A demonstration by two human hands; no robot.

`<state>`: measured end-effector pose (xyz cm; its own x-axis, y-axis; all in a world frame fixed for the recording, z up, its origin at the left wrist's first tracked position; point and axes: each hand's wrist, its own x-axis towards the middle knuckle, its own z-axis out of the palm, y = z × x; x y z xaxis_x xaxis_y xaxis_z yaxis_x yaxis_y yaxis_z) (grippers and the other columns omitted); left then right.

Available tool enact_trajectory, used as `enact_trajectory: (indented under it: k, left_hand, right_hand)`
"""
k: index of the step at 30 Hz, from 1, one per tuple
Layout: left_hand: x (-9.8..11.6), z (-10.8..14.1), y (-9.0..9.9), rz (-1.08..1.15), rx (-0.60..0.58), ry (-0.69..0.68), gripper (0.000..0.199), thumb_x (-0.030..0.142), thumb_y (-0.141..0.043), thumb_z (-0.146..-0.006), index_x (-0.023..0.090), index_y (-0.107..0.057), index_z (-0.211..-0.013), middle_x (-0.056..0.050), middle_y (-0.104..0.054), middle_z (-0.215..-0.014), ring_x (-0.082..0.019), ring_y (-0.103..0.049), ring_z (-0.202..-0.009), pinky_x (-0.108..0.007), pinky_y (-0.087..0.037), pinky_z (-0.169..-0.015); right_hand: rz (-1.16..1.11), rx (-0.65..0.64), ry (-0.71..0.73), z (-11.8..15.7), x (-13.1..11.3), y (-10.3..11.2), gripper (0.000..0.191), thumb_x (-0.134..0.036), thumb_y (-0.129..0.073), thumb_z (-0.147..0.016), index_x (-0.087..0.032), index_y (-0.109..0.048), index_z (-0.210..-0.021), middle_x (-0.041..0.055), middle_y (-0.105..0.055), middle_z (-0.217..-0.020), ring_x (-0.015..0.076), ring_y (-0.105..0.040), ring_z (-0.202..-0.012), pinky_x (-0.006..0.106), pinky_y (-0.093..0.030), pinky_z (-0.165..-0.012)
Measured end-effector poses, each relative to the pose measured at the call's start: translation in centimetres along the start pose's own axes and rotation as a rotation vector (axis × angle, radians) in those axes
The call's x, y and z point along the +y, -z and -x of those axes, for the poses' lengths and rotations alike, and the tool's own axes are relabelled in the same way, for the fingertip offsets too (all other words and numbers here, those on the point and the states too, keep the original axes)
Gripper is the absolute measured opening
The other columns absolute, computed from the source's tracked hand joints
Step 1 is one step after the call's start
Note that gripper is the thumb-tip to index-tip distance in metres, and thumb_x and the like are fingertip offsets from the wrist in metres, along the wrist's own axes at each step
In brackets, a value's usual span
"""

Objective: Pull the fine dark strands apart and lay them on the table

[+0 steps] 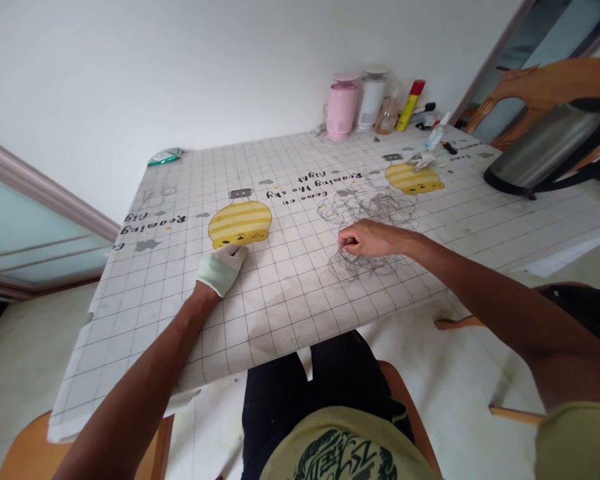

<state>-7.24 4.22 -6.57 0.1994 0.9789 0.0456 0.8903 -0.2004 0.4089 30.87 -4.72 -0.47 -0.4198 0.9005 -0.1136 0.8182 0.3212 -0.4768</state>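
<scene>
A loose tangle of thin dark strands (387,208), thread or wire by its look, spreads over the checked tablecloth (290,293). My bare right hand (367,238) is closed low over the middle of this tangle, with strands showing on both sides and under the fingers. What exactly lies between its fingertips is hidden. To the left, my left hand (223,269) wears a pale white and mint-green glove. It rests on the cloth at the lower edge of a printed yellow balloon figure (241,222). Its fingers are curled in, and whatever they hold, if anything, cannot be seen.
Along the wall stand a pink device (342,109), a white device (371,100), a bottle (387,117) and a yellow can with a red cap (410,107). A steel kettle (540,150) stands at right. A green-white packet (165,157) lies at the far left corner.
</scene>
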Motion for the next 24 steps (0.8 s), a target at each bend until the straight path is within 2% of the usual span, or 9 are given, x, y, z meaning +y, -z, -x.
enact_trajectory:
  k: [3, 7, 9, 11, 13, 15, 17, 20, 24]
  left_hand:
    - [-0.2, -0.1, -0.3, 0.015, 0.012, -0.006, 0.042, 0.05, -0.046, -0.096, 0.024, -0.079, -0.1, -0.009, -0.079, -0.108, -0.031, -0.069, -0.104, -0.036, -0.05, -0.089]
    - [0.3, 0.0, 0.2, 0.117, 0.02, 0.052, 0.037, 0.046, -0.05, -0.094, 0.023, -0.078, -0.093, -0.008, -0.08, -0.101, -0.028, -0.07, -0.099, -0.035, -0.05, -0.086]
    - [1.1, 0.5, 1.1, 0.246, 0.016, 0.11, 0.037, 0.046, -0.05, -0.094, 0.021, -0.076, -0.088, -0.007, -0.079, -0.091, -0.024, -0.071, -0.085, -0.033, -0.051, -0.078]
    - [2.3, 1.4, 2.2, 0.438, -0.002, 0.132, 0.043, 0.049, -0.048, -0.096, 0.017, -0.076, -0.094, -0.007, -0.079, -0.088, -0.02, -0.069, -0.073, -0.031, -0.052, -0.07]
    - [3.9, 2.5, 3.2, 0.678, -0.051, 0.077, 0.052, 0.054, -0.042, -0.099, 0.013, -0.073, -0.111, -0.011, -0.079, -0.098, -0.019, -0.07, -0.072, -0.03, -0.054, -0.067]
    - [5.7, 3.6, 3.8, 0.831, -0.143, -0.005, 0.054, 0.056, -0.046, -0.099, 0.012, -0.072, -0.117, -0.013, -0.078, -0.107, -0.02, -0.072, -0.076, -0.03, -0.056, -0.066]
    - [7.2, 4.2, 3.7, 0.873, -0.225, 0.003, 0.045, 0.05, -0.057, -0.095, 0.013, -0.073, -0.116, -0.014, -0.078, -0.109, -0.019, -0.073, -0.075, -0.029, -0.055, -0.062]
    - [8.4, 4.4, 2.7, 0.909, -0.304, 0.091, 0.032, 0.037, -0.064, -0.091, 0.015, -0.075, -0.112, -0.012, -0.079, -0.101, -0.017, -0.07, -0.066, -0.027, -0.05, -0.052]
    - [8.5, 3.8, 1.4, 1.005, -0.262, 0.179, 0.024, 0.032, -0.069, -0.088, 0.015, -0.076, -0.103, -0.011, -0.078, -0.09, -0.015, -0.066, -0.056, -0.025, -0.043, -0.045]
  right_hand:
    - [-0.057, -0.005, 0.004, -0.7, -0.4, -0.4, 0.01, -0.022, -0.06, -0.084, -0.021, -0.069, -0.079, -0.0032, -0.064, -0.066, 0.012, -0.051, -0.058, 0.027, -0.034, -0.058]
    - [-0.085, 0.128, -0.023, -1.2, -1.8, 0.1, 0.011, -0.022, -0.059, -0.083, -0.021, -0.069, -0.079, -0.0029, -0.063, -0.065, 0.0123, -0.051, -0.058, 0.027, -0.034, -0.057]
    - [-0.071, 0.236, -0.02, -1.6, -2.6, 0.5, 0.011, -0.022, -0.058, -0.084, -0.021, -0.067, -0.079, -0.0022, -0.064, -0.066, 0.0128, -0.052, -0.059, 0.028, -0.035, -0.058]
    - [-0.042, 0.329, 0.02, -2.2, -3.4, 0.8, 0.01, -0.021, -0.058, -0.086, -0.021, -0.065, -0.078, -0.0019, -0.064, -0.068, 0.0133, -0.054, -0.062, 0.028, -0.036, -0.059]
    - [-0.018, 0.37, 0.078, -2.8, -4.2, 1.0, 0.01, -0.019, -0.057, -0.086, -0.021, -0.063, -0.079, -0.0022, -0.064, -0.07, 0.0131, -0.054, -0.063, 0.028, -0.037, -0.06]
    - [0.003, 0.381, 0.132, -3.6, -5.0, 1.1, 0.011, -0.017, -0.055, -0.087, -0.021, -0.061, -0.08, -0.0023, -0.063, -0.072, 0.0129, -0.053, -0.064, 0.027, -0.037, -0.06]
    - [0.038, 0.389, 0.174, -4.4, -5.7, 1.1, 0.012, -0.015, -0.053, -0.088, -0.021, -0.06, -0.08, -0.0018, -0.062, -0.074, 0.0134, -0.052, -0.065, 0.028, -0.036, -0.061]
    - [0.12, 0.402, 0.213, -5.7, -6.7, 0.9, 0.014, -0.015, -0.051, -0.091, -0.021, -0.058, -0.081, 0.0003, -0.063, -0.076, 0.015, -0.052, -0.067, 0.03, -0.036, -0.065]
    - [0.13, 0.436, 0.2, -7.0, -7.5, 0.9, 0.011, -0.021, -0.053, -0.095, -0.021, -0.062, -0.088, 0.0035, -0.067, -0.083, 0.0176, -0.056, -0.072, 0.032, -0.039, -0.068]
